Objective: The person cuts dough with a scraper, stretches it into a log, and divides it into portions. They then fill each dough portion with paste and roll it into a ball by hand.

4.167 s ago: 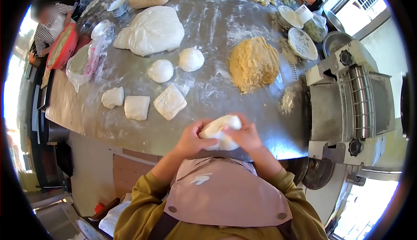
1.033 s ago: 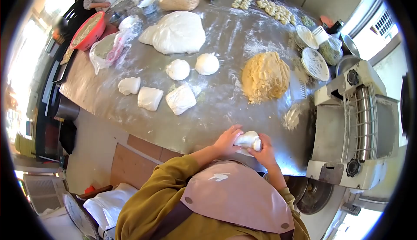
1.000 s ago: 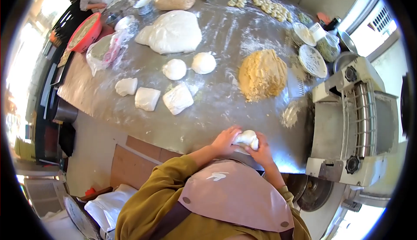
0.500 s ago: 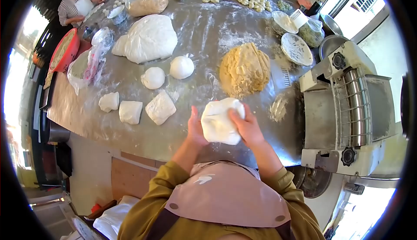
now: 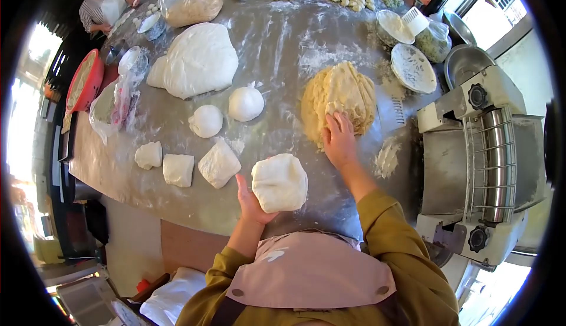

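Note:
A flattened piece of white dough (image 5: 280, 182) rests on my left hand (image 5: 252, 203), which supports it from below and at its left side, thumb pointing up. Most of the left fingers are hidden under the dough. My right hand (image 5: 340, 141) lies with stretched fingers on the near side of a mound of crumbly yellow dough (image 5: 348, 93). The right fingertips touch its surface. Left of the held piece, three cut dough pieces lie in a row: a large one (image 5: 219, 164), a middle one (image 5: 178, 170) and a small one (image 5: 148, 155).
Two round dough balls (image 5: 206, 121) and a big covered dough mass (image 5: 197, 61) lie farther back. A roller machine (image 5: 498, 161) stands at the right, with a floury bowl (image 5: 413, 68) behind it. A plastic scraper (image 5: 390, 109) lies beside the yellow mound. Another person (image 5: 106, 5) works at the far left.
My right hand has let go of the white dough and moved forward onto the yellow mound. My left hand, bearing the dough, has shifted slightly left and nearer me.

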The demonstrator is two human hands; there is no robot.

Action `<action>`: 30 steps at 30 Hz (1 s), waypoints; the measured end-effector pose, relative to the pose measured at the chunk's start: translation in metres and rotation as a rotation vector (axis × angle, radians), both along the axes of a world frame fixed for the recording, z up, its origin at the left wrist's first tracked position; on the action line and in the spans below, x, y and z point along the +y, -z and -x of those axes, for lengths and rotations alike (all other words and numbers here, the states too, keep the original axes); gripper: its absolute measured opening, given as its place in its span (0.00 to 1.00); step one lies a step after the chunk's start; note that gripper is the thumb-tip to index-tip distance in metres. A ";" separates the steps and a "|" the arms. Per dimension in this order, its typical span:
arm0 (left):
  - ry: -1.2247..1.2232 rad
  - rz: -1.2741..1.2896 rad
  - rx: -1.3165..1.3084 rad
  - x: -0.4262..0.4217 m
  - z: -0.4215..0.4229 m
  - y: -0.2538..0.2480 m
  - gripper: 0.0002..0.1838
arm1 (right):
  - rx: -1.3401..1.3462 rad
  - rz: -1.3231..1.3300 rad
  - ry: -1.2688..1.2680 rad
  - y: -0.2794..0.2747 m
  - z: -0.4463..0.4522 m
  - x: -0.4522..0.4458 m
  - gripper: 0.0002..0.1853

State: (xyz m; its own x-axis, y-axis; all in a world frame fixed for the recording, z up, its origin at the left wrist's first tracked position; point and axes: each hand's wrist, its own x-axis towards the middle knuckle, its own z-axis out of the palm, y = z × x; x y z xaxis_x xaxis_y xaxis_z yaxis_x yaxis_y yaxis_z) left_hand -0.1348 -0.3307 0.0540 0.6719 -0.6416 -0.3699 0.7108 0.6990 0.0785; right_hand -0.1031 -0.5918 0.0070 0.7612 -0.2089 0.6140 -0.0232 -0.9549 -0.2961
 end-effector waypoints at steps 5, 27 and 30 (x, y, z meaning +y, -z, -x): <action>-0.050 -0.045 0.010 0.002 0.001 -0.020 0.47 | 0.139 -0.188 -0.017 0.018 0.025 0.006 0.11; -0.056 -0.106 -0.087 0.033 0.030 -0.044 0.50 | 0.111 -0.325 0.202 0.036 0.027 0.050 0.20; -0.056 -0.096 -0.104 0.032 0.028 -0.047 0.49 | 0.218 -0.223 0.126 0.039 0.028 0.042 0.18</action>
